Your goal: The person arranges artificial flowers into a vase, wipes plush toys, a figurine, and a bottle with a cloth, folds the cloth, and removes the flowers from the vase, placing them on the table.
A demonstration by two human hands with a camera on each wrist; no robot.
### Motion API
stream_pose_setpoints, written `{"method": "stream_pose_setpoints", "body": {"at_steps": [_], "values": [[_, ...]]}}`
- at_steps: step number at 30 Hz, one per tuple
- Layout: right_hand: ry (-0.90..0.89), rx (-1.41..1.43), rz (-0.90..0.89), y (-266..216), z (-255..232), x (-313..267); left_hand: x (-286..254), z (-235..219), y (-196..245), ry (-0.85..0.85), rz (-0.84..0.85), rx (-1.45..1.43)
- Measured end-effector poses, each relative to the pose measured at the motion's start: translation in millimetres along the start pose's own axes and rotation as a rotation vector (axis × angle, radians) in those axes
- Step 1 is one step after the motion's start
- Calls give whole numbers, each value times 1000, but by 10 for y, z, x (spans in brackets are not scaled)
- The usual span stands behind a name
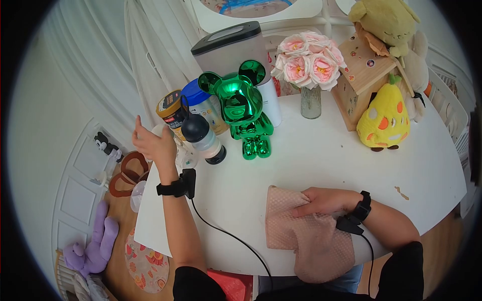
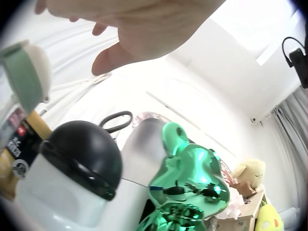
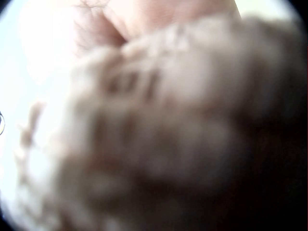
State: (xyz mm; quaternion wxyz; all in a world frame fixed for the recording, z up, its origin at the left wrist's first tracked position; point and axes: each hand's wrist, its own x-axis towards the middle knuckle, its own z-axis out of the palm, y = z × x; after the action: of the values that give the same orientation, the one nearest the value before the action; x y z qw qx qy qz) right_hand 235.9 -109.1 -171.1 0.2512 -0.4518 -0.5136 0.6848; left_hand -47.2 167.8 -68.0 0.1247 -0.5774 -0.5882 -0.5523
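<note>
My left hand (image 1: 156, 145) is raised at the table's left side, fingers extended and nothing in its grip. Close beside it stands a bottle with a black domed cap (image 1: 195, 128) and loop. Behind that are a tub with a yellow lid (image 1: 170, 104) and a canister with a blue lid (image 1: 195, 93). A shiny green bear figure (image 1: 243, 108) stands upright to their right. Near the front edge my right hand (image 1: 329, 200) holds a pink waffle-textured cloth (image 1: 321, 251), thumb on top. The cloth (image 3: 159, 125) fills most of the right wrist view, blurred.
At the back are a grey container with a dark lid (image 1: 228, 50) and pink roses (image 1: 309, 62) in a glass vase (image 1: 311, 104). A wooden house (image 1: 359, 72) and a yellow plush (image 1: 385, 118) stand at the right. A black cable (image 1: 231, 235) trails from the left wrist across the table.
</note>
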Motion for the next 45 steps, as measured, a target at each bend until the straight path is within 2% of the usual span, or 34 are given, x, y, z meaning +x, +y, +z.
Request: {"method": "stream_pose_setpoints", "body": {"at_steps": [1, 2, 3, 6, 11, 14, 15, 16, 18, 20, 22, 23, 24, 25, 26, 28, 29, 30, 31, 32, 33, 34, 35, 36, 37, 39, 41, 42, 44, 45], "values": [[-9, 4, -13, 21, -7, 12, 34, 117, -176, 0, 5, -2], [-10, 5, -15, 17, -4, 7, 57, 235, -372, -102, 10, -50], [-3, 1, 0, 1, -3, -2, 76, 251, -435, -203, 14, -99], [1, 8, -8, 3, -1, 17, 82, 278, -508, -283, 62, -188], [52, -32, -76, 43, 2, 4, 110, 294, -532, -285, 98, -235], [70, -55, -88, 19, 20, -10, 230, 492, -805, -330, 93, -308], [41, -35, -62, -9, 24, -21, 252, 458, -719, -302, 83, -307], [7, -14, -37, -32, 28, -31, 199, 419, -653, -205, 14, -271], [9, -7, -32, -78, 35, -55, 125, 151, -297, 79, 104, -179], [6, -6, -30, -44, 27, -31, 110, -183, 69, 197, 107, -400], [20, 46, -167, 127, 23, 72, 29, -449, 364, 227, 75, -740], [35, 40, -169, 105, 32, 55, -8, -541, 468, 232, 103, -866], [66, 40, -86, 67, 29, 31, -90, -678, 635, 203, 139, -959], [98, 41, -4, 24, 25, 0, -190, -776, 728, 55, 173, -1103], [117, 33, -8, -28, 33, -43, -297, -873, 808, -97, 210, -1245], [238, 110, 10, -155, 85, -150, -490, -1040, 989, -415, 404, -1197], [251, 106, 7, -239, 100, -207, -593, -1136, 1075, -611, 407, -1141], [254, 255, -163, -341, 100, -269, -696, -1223, 1167, -805, 406, -1071], [251, 402, -333, -423, 84, -328, -790, -1255, 1257, -802, 407, -1075], [252, 398, -333, -477, 47, -390, -869, -1284, 1343, -976, 332, -1045], [195, 564, -433, -526, -6, -462, -902, -1293, 1393, -1147, 256, -1009], [136, 730, -532, -577, -46, -535, -910, -1280, 1398, -1143, 260, -1013], [149, 777, -619, -643, -42, -621, -929, -1248, 1383, -1359, 164, -1097], [149, 773, -621, -702, -24, -675, -950, -1206, 1358, -1575, 60, -1174], [186, 786, -654, -751, -6, -718, -946, -1135, 1304, -1692, 24, -1185], [220, 805, -685, -773, -24, -729, -1018, -1129, 1338, -1702, 1, -1254], [296, 624, -677, -739, -59, -668, -1141, -1189, 1417, -1691, -120, -1408], [282, 628, -666, -753, -46, -647, -1178, -1190, 1433, -1680, -136, -1401], [410, 458, -580, -792, -3, -607, -1231, -1176, 1439, -1696, -223, -1410], [392, 460, -571, -754, 1, -542, -1259, -1196, 1483, -1633, -213, -1358]]}}
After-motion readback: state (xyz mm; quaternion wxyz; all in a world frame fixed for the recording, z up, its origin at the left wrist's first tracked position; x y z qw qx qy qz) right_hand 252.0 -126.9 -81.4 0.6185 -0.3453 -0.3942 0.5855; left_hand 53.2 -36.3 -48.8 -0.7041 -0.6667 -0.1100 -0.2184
